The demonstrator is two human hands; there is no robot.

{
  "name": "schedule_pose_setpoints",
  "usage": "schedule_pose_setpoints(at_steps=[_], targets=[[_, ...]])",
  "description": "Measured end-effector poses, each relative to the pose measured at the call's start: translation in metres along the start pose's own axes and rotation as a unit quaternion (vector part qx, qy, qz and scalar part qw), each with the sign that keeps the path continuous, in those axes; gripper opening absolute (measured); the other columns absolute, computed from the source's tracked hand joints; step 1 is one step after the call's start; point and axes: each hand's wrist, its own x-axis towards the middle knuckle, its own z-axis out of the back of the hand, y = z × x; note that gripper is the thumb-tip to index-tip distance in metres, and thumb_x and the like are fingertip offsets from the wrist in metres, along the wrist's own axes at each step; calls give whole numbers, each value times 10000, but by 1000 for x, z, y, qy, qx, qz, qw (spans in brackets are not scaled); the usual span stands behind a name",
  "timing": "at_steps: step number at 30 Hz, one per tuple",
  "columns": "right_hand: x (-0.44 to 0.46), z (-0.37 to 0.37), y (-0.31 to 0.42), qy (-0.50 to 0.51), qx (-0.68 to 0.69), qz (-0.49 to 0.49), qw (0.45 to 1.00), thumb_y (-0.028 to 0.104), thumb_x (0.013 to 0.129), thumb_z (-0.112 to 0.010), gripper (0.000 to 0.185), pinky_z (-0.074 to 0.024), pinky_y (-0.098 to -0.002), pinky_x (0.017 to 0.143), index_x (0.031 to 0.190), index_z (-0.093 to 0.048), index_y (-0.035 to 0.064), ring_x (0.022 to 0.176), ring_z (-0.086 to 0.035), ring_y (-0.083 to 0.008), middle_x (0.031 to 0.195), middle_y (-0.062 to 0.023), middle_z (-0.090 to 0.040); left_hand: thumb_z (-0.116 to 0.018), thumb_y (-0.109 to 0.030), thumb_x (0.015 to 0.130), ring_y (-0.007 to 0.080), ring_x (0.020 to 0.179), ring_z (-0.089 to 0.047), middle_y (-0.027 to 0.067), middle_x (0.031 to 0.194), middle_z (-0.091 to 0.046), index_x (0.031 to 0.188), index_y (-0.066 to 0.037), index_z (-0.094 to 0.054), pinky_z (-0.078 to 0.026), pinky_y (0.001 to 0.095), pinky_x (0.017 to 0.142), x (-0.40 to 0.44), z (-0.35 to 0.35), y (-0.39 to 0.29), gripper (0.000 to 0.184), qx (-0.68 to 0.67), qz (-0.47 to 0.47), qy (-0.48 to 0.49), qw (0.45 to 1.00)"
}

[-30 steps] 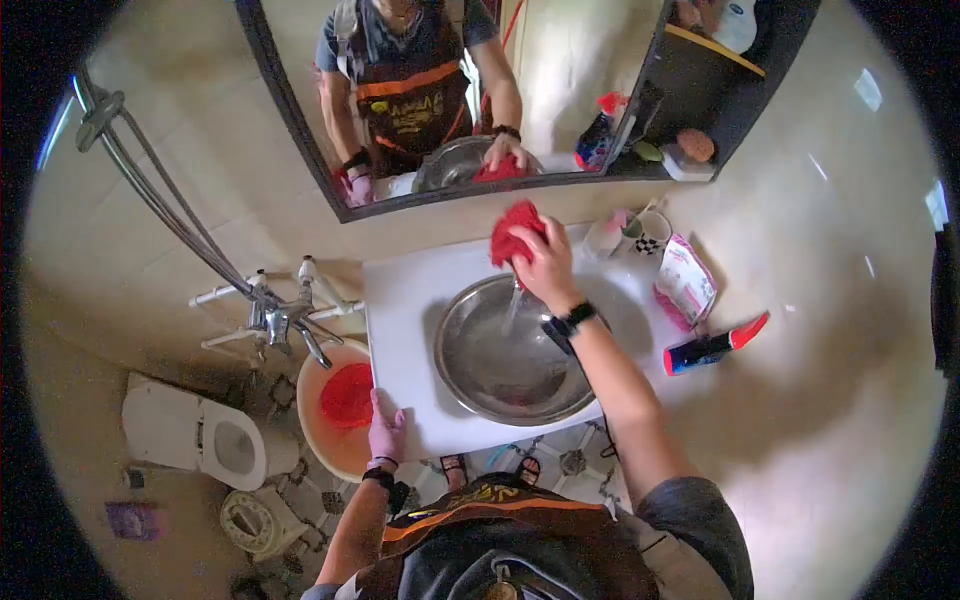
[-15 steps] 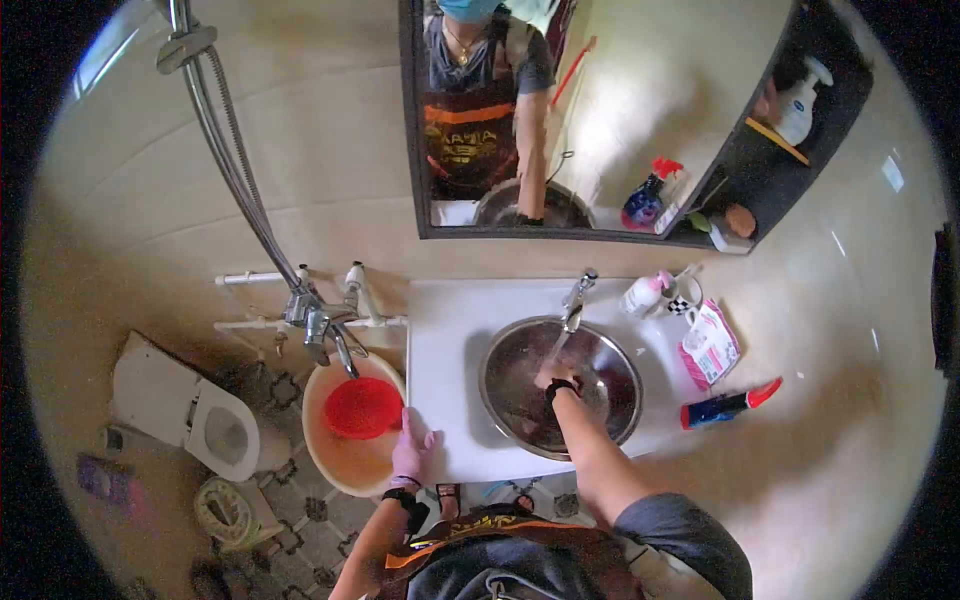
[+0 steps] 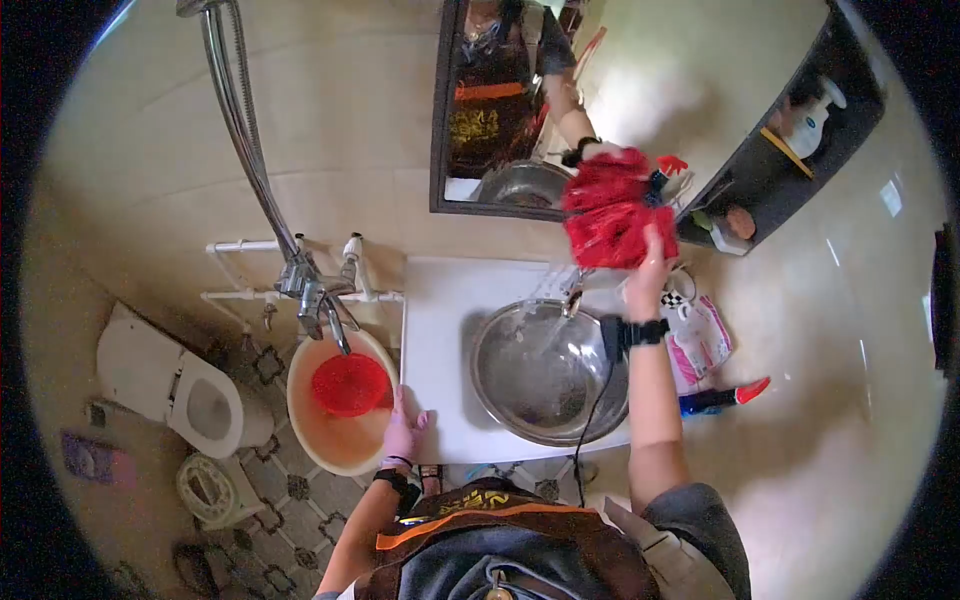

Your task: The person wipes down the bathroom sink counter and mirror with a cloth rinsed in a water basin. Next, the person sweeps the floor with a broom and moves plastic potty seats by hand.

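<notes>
My right hand (image 3: 645, 280) is raised at the lower edge of the mirror (image 3: 440, 150), closed on a wet red cloth (image 3: 625, 232). The cloth's reflection joins it in the glass. Below is a round steel basin (image 3: 545, 385) on the white counter (image 3: 435, 340), with water running and splashing from the tap (image 3: 572, 302). My left hand (image 3: 403, 428), in a pink glove, rests at the counter's left edge with thumb and fingers apart, holding nothing.
Left of the counter, a cream tub (image 3: 340, 450) holds a red bowl (image 3: 350, 384). A toilet (image 3: 210, 408) and shower pipes (image 3: 300, 280) stand further left. Right of the basin are a pink-white packet (image 3: 700, 345) and a red-topped bottle (image 3: 715, 400).
My right hand was down in the basin half a second ago; now it is up by the mirror with the red cloth. My left hand stays at the counter's edge.
</notes>
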Motion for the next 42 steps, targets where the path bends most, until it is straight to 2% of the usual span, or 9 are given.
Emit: schedule_pose_setpoints(at_steps=[6,9,13,20,31,36,37,39,42], targets=[[30,-49,-56,-278,-111,258,918,282,816,-625,674,-385,-385,947,1315,-283,-14,1107,-471,-289,1272,-207,-420,-614,-289,796,419,912,-563,248,1098,-545,1425,-188,-104,-465,461,771,-15,15,-40,816,131,-51,-44,989],[-6,-92,-86,-162,-197,279,926,363,799,-606,696,-277,-471,1013,1305,-299,-3,1260,-278,-374,1391,-263,-197,-621,-292,791,428,899,-562,255,1072,-550,1423,-171,-110,-466,463,769,-22,30,-74,821,127,9,-4,992],[-77,-159,-141,-113,-335,318,880,292,782,-612,646,-163,-541,1021,1300,-326,32,1264,-211,-400,1340,-277,-235,-610,-215,805,412,857,-588,250,1043,-579,1429,-229,-70,-473,463,726,-22,26,-72,825,134,-75,-61,986],[-131,-190,-164,232,-390,442,773,15,562,-668,507,-312,-467,944,1034,-588,183,1117,-402,-354,1138,-123,-451,-624,-251,786,423,995,-534,262,1155,-510,1420,-174,-126,-459,453,816,-23,32,-78,809,95,6,-6,995],[-130,53,-69,319,-489,224,780,68,597,-630,398,-393,-413,883,989,-583,111,998,-488,-334,1011,-152,-518,-607,-263,814,410,992,-552,246,1215,-495,1425,-163,-90,-458,431,825,-19,24,-60,808,5,-16,-2,1000],[-122,117,-106,471,-587,-232,616,450,716,-676,756,-347,-411,962,1237,-379,-11,1155,-432,-399,1214,-245,-478,-605,-211,810,412,979,-559,239,1221,-495,1429,-178,-90,-458,436,815,-29,26,-81,806,88,-82,-50,992],[-119,168,-185,442,-729,-186,489,491,713,-655,801,-326,-441,979,1270,-367,-9,1198,-389,-413,1275,-265,-425,-603,-208,811,412,977,-559,238,1223,-494,1429,-180,-86,-459,437,811,-27,27,-87,807,100,-90,-57,989],[-122,157,-197,334,-796,-224,452,482,779,-577,749,-308,-484,979,1306,-339,6,1209,-364,-421,1313,-249,-394,-604,-215,810,394,1026,-541,237,1242,-480,1428,-175,-96,-438,436,845,-24,28,-80,801,81,-32,-21,996],[-147,125,-271,4,-794,-313,521,387,858,-437,601,-338,-552,917,1319,-291,31,1193,-335,-452,1322,-270,-337,-609,-213,806,381,1083,-512,233,1255,-470,1421,-150,-128,-415,424,895,-26,31,-90,784,63,-15,-8,998]])
